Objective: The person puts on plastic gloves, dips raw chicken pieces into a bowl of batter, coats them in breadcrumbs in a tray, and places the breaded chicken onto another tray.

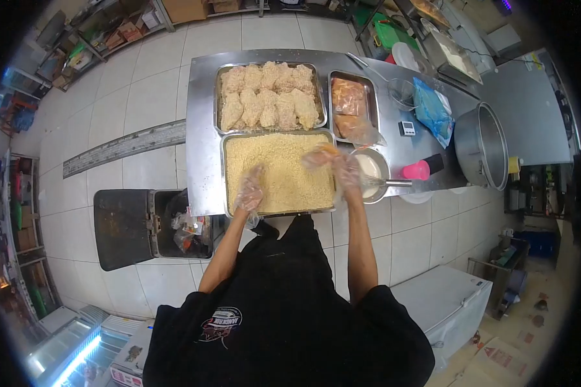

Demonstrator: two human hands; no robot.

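My left hand, in a clear plastic glove, rests over the left part of a tray of yellow crumbs, fingers apart and nothing visible in it. Over the tray's right edge, beside a bowl of pale batter, my gloved right hand holds a piece of orange-coloured meat, which hangs above the crumbs. A whisk leans in the bowl. Behind the crumbs, a metal tray holds rows of breaded pieces. To its right a smaller tray holds orange meat and a plastic bag.
On the steel table are a timer, a pink cup, a blue bag, a wire strainer and a large pot. An open bin stands at the lower left of the table.
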